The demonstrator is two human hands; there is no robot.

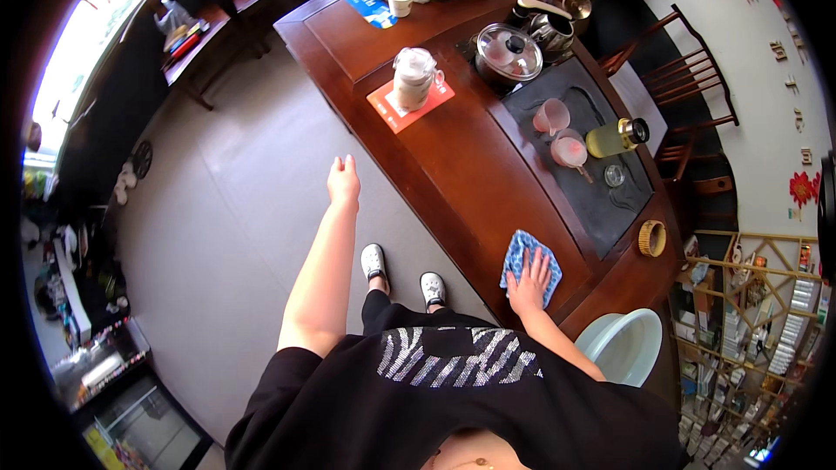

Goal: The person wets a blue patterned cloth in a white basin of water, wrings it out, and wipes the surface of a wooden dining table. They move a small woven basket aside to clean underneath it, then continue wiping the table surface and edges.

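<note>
My right hand lies flat with spread fingers on a blue-and-white patterned cloth. The cloth rests on the dark reddish-brown wooden table, near its front edge. Over the floor left of the table, my left hand hangs in the air, its short-looking fingers stretched forward and nothing visible in them. Right of the cloth, a black tea tray set into the tabletop carries two pinkish cups, a small glass cup and a bottle of yellowish liquid.
A pale basin stands beside my right forearm. Farther along the table are a lidded jar on an orange-red sheet, a glass-lidded pot, a kettle and a paper cup. A woven ring-shaped object sits near the right edge.
</note>
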